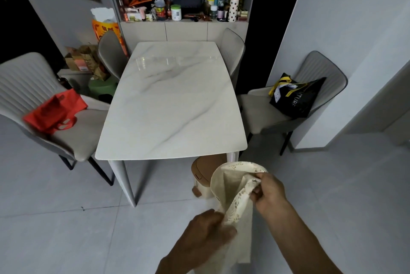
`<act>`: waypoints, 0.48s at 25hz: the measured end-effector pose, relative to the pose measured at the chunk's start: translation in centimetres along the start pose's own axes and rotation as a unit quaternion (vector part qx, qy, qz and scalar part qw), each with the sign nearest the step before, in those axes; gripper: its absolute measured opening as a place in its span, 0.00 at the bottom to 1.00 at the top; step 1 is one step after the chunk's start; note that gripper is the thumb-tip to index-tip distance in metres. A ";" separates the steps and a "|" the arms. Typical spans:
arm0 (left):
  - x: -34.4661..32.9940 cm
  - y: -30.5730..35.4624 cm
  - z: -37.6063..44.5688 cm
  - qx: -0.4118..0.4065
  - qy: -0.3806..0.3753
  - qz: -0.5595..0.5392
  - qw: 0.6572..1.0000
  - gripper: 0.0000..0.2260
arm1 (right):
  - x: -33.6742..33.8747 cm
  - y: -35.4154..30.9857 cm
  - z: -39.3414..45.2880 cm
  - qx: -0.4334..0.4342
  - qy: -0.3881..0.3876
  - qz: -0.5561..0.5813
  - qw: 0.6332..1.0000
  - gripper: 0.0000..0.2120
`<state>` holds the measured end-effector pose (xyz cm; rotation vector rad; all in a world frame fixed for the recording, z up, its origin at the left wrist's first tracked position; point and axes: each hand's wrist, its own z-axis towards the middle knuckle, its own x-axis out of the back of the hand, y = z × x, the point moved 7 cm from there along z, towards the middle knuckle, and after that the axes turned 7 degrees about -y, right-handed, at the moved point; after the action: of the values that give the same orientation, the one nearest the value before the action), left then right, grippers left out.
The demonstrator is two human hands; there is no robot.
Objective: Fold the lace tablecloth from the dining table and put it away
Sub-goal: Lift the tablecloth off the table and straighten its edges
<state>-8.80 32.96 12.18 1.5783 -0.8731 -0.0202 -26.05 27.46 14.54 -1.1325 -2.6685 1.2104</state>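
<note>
while the left hand (pixel 205 231) grips it, the right hand (pixel 267 193) pinches the lace tablecloth (pixel 233 187).

The left hand (pixel 206 232) covers the lower fold of the lace tablecloth (pixel 235 193), and its forearm runs off the bottom edge. The cloth hides part of the tan bin (pixel 203 176) behind it. The red bag (pixel 54 110) is blurred, the black bag's (pixel 297 98) lettering reads only partly, and the shelf bottles (pixel 160 6) are too small to read.
</note>
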 end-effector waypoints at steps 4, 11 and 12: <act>0.2 -1.4 -0.7 0.048 0.099 0.081 0.991 0.13 | 0.1 -1.1 0.1 0.084 -0.006 -0.070 0.994 0.11; 4.3 -1.2 -0.1 0.006 0.123 0.167 0.978 0.08 | 1.9 -5.9 1.5 0.232 0.006 -0.703 0.672 0.11; 4.3 -0.8 0.2 0.000 0.113 0.183 0.976 0.08 | 2.0 -5.4 2.0 0.202 -0.048 -0.679 0.704 0.11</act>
<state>-5.42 30.47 13.44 1.3676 -0.9685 0.4159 -31.36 24.98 16.13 0.9089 -2.0359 1.2253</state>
